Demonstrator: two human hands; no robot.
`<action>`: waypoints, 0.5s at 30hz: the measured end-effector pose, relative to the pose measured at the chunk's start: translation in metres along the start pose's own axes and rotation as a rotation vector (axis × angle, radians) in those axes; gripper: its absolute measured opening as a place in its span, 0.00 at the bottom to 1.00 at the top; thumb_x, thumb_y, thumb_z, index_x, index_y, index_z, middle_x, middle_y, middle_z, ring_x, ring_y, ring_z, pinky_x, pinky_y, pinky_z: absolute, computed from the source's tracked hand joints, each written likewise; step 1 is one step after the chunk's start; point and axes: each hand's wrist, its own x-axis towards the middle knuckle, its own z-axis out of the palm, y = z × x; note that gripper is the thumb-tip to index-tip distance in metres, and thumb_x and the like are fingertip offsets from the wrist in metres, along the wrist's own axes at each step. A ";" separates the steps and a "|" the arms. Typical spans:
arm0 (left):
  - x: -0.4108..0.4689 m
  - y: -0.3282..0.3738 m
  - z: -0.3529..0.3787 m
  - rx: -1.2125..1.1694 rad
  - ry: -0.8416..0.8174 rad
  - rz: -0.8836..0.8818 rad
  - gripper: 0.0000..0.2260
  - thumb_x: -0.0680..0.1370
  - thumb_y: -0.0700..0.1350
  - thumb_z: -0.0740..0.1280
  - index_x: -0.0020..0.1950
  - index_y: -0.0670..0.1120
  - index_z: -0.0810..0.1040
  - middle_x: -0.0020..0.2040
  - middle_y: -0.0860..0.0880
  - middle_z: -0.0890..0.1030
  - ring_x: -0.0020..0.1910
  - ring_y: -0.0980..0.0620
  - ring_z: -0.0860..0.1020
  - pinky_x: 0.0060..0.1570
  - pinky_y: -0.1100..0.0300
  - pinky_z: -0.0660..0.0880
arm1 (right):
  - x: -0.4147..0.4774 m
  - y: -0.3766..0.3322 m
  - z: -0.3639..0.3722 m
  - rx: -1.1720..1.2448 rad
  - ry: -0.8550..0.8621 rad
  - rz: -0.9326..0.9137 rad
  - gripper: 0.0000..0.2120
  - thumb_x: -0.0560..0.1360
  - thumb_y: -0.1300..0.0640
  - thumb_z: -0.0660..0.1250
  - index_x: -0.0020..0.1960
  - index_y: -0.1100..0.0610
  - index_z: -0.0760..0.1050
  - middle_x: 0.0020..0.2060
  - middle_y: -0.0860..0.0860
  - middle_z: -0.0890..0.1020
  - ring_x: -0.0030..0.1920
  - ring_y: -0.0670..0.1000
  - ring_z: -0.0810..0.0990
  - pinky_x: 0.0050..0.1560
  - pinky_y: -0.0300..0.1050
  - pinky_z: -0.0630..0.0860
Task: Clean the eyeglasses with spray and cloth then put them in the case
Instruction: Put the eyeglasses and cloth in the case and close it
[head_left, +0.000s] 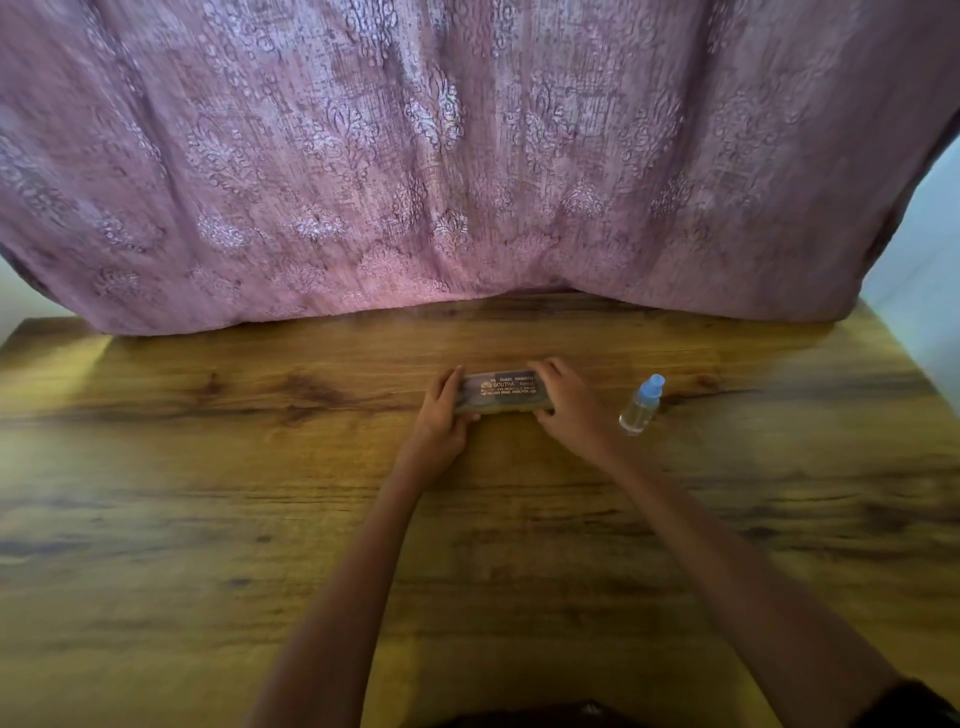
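Closed case (500, 392) on table (208, 467), gripped endwise between left hand (440, 415) and right hand (566, 402)

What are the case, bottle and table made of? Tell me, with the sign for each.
Case: probably hard plastic, grey, slightly glossy, printed lettering on top. Bottle: likely clear plastic, see-through body, blue cap. Table: wood or wood-look laminate, grain and knots, slight sheen.
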 end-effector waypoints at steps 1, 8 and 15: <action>0.005 -0.001 0.000 0.003 0.003 -0.007 0.29 0.76 0.38 0.67 0.75 0.41 0.60 0.71 0.43 0.63 0.67 0.47 0.67 0.65 0.65 0.60 | 0.003 0.000 0.001 -0.005 0.007 -0.001 0.31 0.72 0.65 0.70 0.72 0.58 0.65 0.65 0.52 0.70 0.63 0.52 0.72 0.62 0.45 0.73; 0.017 -0.007 -0.001 -0.027 0.013 -0.011 0.28 0.75 0.40 0.69 0.73 0.41 0.62 0.70 0.45 0.66 0.66 0.48 0.69 0.68 0.56 0.66 | 0.015 0.002 0.005 -0.005 -0.009 0.029 0.30 0.73 0.65 0.70 0.72 0.56 0.64 0.66 0.53 0.70 0.65 0.53 0.71 0.64 0.48 0.73; 0.012 -0.009 0.003 -0.107 0.085 -0.065 0.33 0.75 0.41 0.70 0.77 0.44 0.57 0.72 0.43 0.67 0.68 0.48 0.68 0.68 0.59 0.63 | 0.015 0.000 0.002 -0.038 -0.058 0.062 0.32 0.73 0.63 0.70 0.73 0.56 0.62 0.68 0.53 0.68 0.66 0.55 0.69 0.64 0.50 0.73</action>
